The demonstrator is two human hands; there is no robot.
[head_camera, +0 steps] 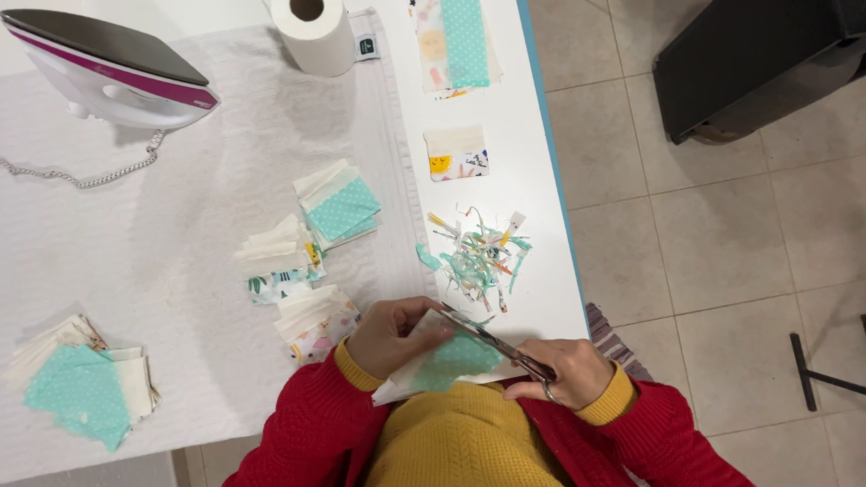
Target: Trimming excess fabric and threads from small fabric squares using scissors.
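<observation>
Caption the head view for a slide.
Right hand scissors trim a teal fabric square held by left hand.

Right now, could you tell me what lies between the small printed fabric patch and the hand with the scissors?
In the head view, a heap of fabric trimmings lies between the patch and the right hand holding the scissors.

You are in a home sewing corner: a white tabletop [522,99] carries a pressing mat [152,256], a steam iron [113,68], stacks of cut fabric squares [340,208] and a heap of fabric trimmings [477,256], above a beige tiled floor [714,231].
</observation>
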